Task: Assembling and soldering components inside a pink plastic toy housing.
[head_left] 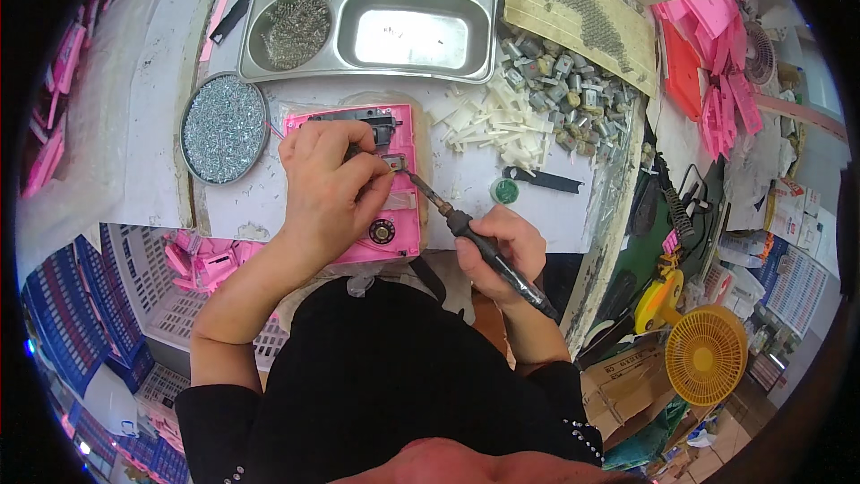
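A pink plastic housing [408, 220] lies on the bench in front of me, with a black part [383, 125] along its top and a round black piece [382, 231] lower down. My left hand [327, 184] rests over the housing, its fingers pinched beside a small metal part [394, 162]; whatever is between the fingertips is hidden. In my right hand [506, 255] is a soldering iron [484, 246], gripped by its black handle. The iron's tip slants up and left to that small metal part, close to my left fingertips.
A steel compartment tray [376, 72] of small springs stands at the back, with a round dish of screws [224, 125] to its left. White plastic pieces [502, 121], small metal motors [573, 94] and a little green pot [504, 190] lie right. A yellow fan [706, 354] stands lower right.
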Tool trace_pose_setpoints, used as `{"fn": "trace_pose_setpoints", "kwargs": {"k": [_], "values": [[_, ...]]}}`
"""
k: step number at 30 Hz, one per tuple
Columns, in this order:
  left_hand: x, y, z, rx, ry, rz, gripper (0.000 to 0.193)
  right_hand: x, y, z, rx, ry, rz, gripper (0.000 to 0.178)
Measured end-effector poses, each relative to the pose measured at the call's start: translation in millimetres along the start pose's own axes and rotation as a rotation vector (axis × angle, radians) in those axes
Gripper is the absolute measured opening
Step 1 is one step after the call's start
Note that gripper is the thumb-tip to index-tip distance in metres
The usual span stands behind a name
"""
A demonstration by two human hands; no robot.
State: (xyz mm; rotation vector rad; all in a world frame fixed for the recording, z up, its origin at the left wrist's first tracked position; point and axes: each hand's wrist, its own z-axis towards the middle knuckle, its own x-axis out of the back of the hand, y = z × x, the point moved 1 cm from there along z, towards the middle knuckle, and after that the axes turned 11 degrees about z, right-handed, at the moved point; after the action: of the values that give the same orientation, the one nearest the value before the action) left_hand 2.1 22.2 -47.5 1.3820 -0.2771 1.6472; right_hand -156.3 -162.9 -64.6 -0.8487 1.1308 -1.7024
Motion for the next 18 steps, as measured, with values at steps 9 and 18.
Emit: {"fn": "trace_pose_setpoints", "kwargs": {"k": [9, 18], "values": [[1.0, 0.0, -0.7, 0.000, -0.005, 0.009, 0.016, 3.0, -3.4, -0.8, 0.014, -0.025, 0.020, 0.026], [4.0, 1.3, 0.3, -0.015, -0.008, 0.020, 0.018, 5.4, -3.4, 1.2, 0.017, -0.016, 0.011, 0.026]]}}
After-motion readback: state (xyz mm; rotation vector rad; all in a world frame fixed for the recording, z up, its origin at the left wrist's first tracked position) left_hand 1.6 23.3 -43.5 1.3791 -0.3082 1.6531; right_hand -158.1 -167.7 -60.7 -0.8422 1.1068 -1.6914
